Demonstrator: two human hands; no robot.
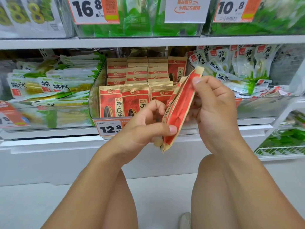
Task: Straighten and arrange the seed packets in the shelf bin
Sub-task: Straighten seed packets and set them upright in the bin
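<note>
Left hand (pixel 145 128) and right hand (pixel 212 103) both pinch red-and-tan paper seed packets (pixel 179 109), edge-on, at 5 o'clock of clear plastic shelf bin (pixel 94 96). Binned packets read "香瓜子"; white-orange price tag (pixel 109 128) "12.8".

Shop: price tags (pixel 110 128), stocked shelves (pixel 148 41)

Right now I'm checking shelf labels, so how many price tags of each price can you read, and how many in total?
16.8 price tag: 1
10.8 price tag: 1
12.8 price tag: 1
Total: 3
A fourth tag at the far left edge is cut off and unreadable.
</note>
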